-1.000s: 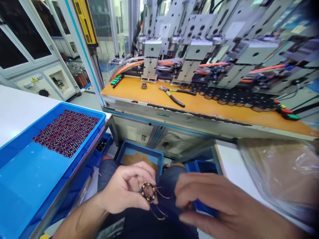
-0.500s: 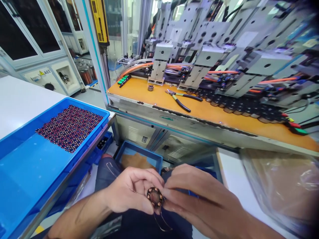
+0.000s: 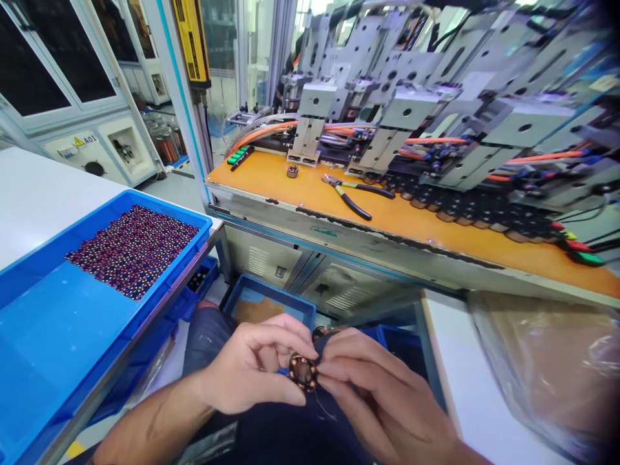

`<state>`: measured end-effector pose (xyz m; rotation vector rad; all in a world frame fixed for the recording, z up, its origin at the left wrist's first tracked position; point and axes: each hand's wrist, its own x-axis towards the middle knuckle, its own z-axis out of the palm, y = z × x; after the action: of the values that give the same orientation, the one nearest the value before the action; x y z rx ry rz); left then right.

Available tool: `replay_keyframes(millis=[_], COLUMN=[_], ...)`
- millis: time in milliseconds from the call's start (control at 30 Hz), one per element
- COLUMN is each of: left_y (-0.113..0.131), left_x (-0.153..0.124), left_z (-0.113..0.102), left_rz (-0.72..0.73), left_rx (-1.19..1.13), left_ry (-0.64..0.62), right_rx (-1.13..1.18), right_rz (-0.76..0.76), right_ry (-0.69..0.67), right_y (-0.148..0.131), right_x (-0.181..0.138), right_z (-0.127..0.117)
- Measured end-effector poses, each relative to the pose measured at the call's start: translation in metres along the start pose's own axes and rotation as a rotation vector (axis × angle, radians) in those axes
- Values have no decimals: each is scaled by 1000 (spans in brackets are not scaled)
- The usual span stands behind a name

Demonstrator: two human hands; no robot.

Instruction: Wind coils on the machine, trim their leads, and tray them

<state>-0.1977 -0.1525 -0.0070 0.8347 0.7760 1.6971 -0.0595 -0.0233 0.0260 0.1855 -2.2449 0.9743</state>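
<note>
A small ring-shaped motor stator [image 3: 303, 372] with copper windings is held over my lap. My left hand [image 3: 256, 368] is closed on it, thumb below and fingertips above its left side. My right hand [image 3: 378, 381] pinches at the stator's right edge with thumb and forefinger. Whether those fingertips grip the rim or a wire end is hidden. A thin loose copper wire [image 3: 325, 408] trails from the stator's lower side.
On the orange bench lie pliers [image 3: 349, 194], a single stator [image 3: 292, 172], a black marker [image 3: 241, 159] and a row of dark parts [image 3: 465, 210]. Machine fixtures [image 3: 407, 113] stand behind. At left, a blue tray [image 3: 43, 329] holds many small parts; a plastic-covered carton [image 3: 547, 349] sits right.
The stator has risen slightly and turned between my fingers. My right hand has rotated and drawn its fingers in at the ring's edge. The trailing wire hangs less far down.
</note>
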Motion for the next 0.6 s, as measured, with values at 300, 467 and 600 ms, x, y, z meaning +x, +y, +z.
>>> replay_keyframes(millis=[300,467,600], left_y=[1,3,1], left_x=[-7,-11,-10], left_z=[-4,-1,3], left_rz=[-130,-133,-78], left_rx=[191,212,131], left_ry=[43,62,48], right_rx=[-39,-114,-177], right_rz=[50,32,29], right_ry=[140,134,132], right_y=[2,2,0], right_x=[-8,-7,-9], right_z=[13,12,12])
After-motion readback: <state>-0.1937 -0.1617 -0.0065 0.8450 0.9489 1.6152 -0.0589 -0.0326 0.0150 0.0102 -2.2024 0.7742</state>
